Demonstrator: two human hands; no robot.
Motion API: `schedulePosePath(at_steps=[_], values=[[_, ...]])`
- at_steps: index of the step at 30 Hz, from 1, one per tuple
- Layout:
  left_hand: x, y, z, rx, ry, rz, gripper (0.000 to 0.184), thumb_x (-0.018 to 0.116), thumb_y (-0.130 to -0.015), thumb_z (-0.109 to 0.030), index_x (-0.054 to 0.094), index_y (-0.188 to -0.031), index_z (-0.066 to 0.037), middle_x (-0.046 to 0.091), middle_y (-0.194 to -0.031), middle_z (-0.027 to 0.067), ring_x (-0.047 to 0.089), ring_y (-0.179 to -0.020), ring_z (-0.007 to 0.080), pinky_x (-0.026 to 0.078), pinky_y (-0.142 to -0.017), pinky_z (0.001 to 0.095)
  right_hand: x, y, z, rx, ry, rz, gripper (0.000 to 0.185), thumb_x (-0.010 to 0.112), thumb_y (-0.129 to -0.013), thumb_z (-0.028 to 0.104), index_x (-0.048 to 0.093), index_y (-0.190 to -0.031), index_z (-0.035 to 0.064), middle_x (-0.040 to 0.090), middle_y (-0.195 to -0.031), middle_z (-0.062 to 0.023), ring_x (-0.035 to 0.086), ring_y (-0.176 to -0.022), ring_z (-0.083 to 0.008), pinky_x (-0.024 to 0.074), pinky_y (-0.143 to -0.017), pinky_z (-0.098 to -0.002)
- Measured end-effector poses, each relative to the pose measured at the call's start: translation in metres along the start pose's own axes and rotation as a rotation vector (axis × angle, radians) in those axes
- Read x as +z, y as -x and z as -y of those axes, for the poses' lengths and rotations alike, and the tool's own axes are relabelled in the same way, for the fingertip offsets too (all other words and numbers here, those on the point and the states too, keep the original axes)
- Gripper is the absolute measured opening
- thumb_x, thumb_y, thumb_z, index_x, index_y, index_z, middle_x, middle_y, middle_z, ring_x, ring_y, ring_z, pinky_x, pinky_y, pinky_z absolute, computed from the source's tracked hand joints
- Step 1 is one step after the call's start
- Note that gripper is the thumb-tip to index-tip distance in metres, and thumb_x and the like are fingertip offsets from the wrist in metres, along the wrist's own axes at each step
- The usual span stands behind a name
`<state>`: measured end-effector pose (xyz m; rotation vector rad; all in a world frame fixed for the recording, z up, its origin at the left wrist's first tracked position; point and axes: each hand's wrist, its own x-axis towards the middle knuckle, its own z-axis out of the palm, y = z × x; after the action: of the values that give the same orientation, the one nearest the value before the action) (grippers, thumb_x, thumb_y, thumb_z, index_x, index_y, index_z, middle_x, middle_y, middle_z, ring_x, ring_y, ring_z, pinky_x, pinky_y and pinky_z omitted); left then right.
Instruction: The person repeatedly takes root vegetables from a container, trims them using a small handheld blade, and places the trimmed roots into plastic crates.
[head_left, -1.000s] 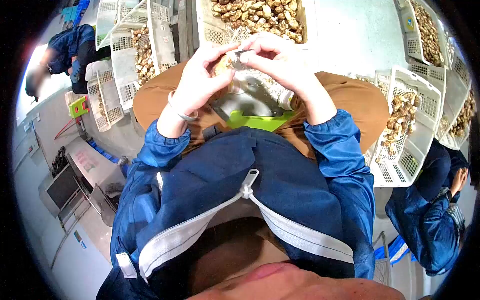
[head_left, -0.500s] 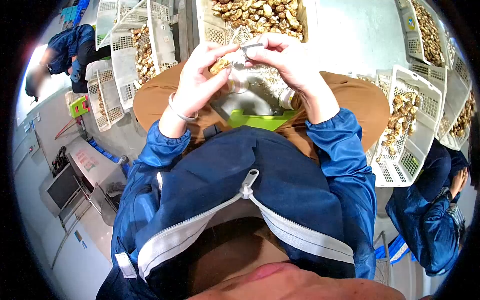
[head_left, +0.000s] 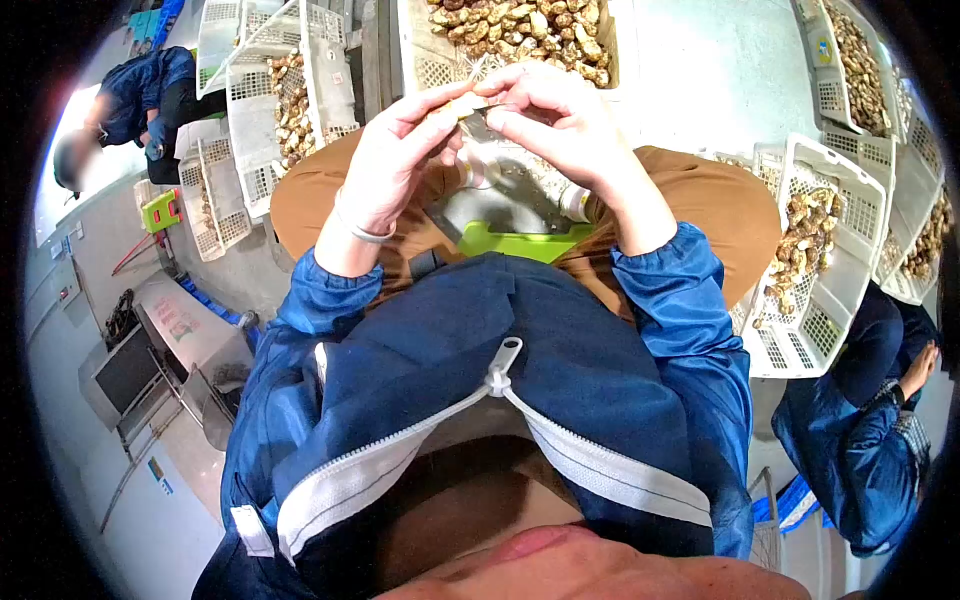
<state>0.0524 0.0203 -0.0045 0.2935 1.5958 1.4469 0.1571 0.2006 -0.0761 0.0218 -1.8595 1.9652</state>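
My left hand is closed around a pale yellowish-brown mushroom, held between thumb and fingers. My right hand pinches a small dark blade against the mushroom; its handle is hidden by the fingers. Both hands meet above my lap, just in front of a white perforated crate with many brown and white mushrooms in it. Below the hands lie pale trimmings, beside a bright green plastic piece between my legs.
White crates with mushrooms stand at left and right. A co-worker in blue sits at far left, another at lower right. A green-yellow box is on the left floor.
My right hand has come in closer to the left, its fingers now over the mushroom. The blade has tilted and shows as a thin dark strip; the mushroom has turned in my left hand.
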Motion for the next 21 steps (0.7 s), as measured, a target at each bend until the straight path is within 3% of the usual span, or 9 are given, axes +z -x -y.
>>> schedulePosePath(at_steps=[4, 6, 9, 10, 13, 14, 17, 18, 21], values=[[0.002, -0.002, 0.004, 0.13, -0.046, -0.015, 0.042, 0.061, -0.095, -0.01, 0.053, -0.134, 0.004, 0.063, -0.099, 0.0061, 0.057, -0.083, 0.011, 0.048, -0.073, 0.022, 0.003, 0.002, 0.005, 0.02, 0.023, -0.023, 0.01, 0.071, -0.085, 0.011, 0.067, -0.084, 0.0018, 0.067, -0.099, -0.0077, 0.064, -0.085, -0.0132, 0.0517, -0.071, -0.0259], [0.0, -0.002, 0.003, 0.092, 0.01, -0.001, 0.043, 0.062, -0.095, -0.01, 0.053, -0.134, 0.004, 0.064, -0.101, 0.0067, 0.058, -0.085, 0.0114, 0.049, -0.075, 0.0225, -0.001, -0.003, 0.004, 0.0, 0.006, 0.024, 0.009, 0.07, -0.086, 0.01, 0.067, -0.084, 0.0018, 0.068, -0.097, -0.0083, 0.064, -0.084, -0.012, 0.0511, -0.069, -0.0249], [-0.005, -0.002, 0.006, 0.072, 0.059, 0.027, 0.042, 0.065, -0.092, -0.01, 0.055, -0.131, 0.004, 0.065, -0.106, 0.0078, 0.06, -0.089, 0.0123, 0.049, -0.079, 0.0242, -0.004, 0.0, 0.016, 0.319, -0.261, -0.017, 0.01, 0.07, -0.086, 0.01, 0.066, -0.082, 0.0013, 0.068, -0.096, -0.0083, 0.064, -0.081, -0.0112, 0.0507, -0.067, -0.0244], [-0.005, -0.002, 0.008, 0.091, 0.052, 0.014, 0.042, 0.066, -0.092, -0.009, 0.056, -0.13, 0.004, 0.065, -0.107, 0.0079, 0.06, -0.09, 0.0124, 0.049, -0.08, 0.0245, -0.001, 0.001, 0.016, 0.263, -0.311, -0.013, 0.009, 0.068, -0.087, 0.009, 0.066, -0.083, 0.0011, 0.068, -0.096, -0.0071, 0.063, -0.076, -0.0095, 0.0507, -0.066, -0.0233], [-0.001, 0.0, 0.001, 0.166, -0.12, -0.002, 0.039, 0.065, -0.091, -0.005, 0.057, -0.128, 0.002, 0.064, -0.113, 0.0089, 0.06, -0.1, 0.0127, 0.05, -0.088, 0.0251, 0.002, -0.006, 0.003, -0.124, 0.072, 0.04, 0.007, 0.066, -0.089, 0.007, 0.066, -0.085, 0.0004, 0.067, -0.096, -0.005, 0.062, -0.071, -0.0073, 0.0508, -0.065, -0.022], [0.001, 0.0, -0.002, 0.194, -0.2, -0.002, 0.039, 0.065, -0.091, -0.003, 0.057, -0.128, 0.002, 0.064, -0.115, 0.0093, 0.06, -0.104, 0.0127, 0.05, -0.091, 0.0253, 0.002, 0.003, 0.008, 0.126, -0.111, 0.036, 0.006, 0.067, -0.088, 0.007, 0.066, -0.085, 0.0011, 0.067, -0.096, -0.005, 0.062, -0.07, -0.0072, 0.0508, -0.065, -0.0217], [-0.002, 0.001, -0.001, 0.246, -0.263, -0.008, 0.04, 0.065, -0.09, 0.0, 0.056, -0.128, 0.002, 0.062, -0.119, 0.01, 0.058, -0.111, 0.0136, 0.049, -0.094, 0.0261, -0.003, 0.001, 0.021, 0.387, -0.334, 0.017, 0.008, 0.068, -0.087, 0.009, 0.065, -0.083, 0.0025, 0.067, -0.096, -0.0064, 0.063, -0.069, -0.0078, 0.0502, -0.064, -0.0214], [-0.003, 0.0, 0.0, 0.247, -0.201, 0.008, 0.04, 0.065, -0.09, -0.001, 0.057, -0.128, 0.001, 0.06, -0.123, 0.0099, 0.057, -0.112, 0.0148, 0.047, -0.096, 0.0277, -0.003, -0.001, 0.021, 0.377, -0.336, 0.021, 0.009, 0.067, -0.088, 0.01, 0.066, -0.085, 0.0023, 0.067, -0.092, -0.0061, 0.063, -0.07, -0.0077, 0.0498, -0.064, -0.0212], [-0.001, 0.0, -0.002, 0.432, -0.487, -0.028, 0.039, 0.065, -0.09, -0.002, 0.057, -0.127, 0.001, 0.061, -0.122, 0.0099, 0.058, -0.113, 0.017, 0.046, -0.099, 0.0297, 0.002, -0.005, -0.002, -0.142, 0.075, 0.031, 0.01, 0.066, -0.09, 0.009, 0.069, -0.092, 0.0008, 0.068, -0.085, -0.0039, 0.063, -0.071, -0.0071, 0.0498, -0.064, -0.0211]])
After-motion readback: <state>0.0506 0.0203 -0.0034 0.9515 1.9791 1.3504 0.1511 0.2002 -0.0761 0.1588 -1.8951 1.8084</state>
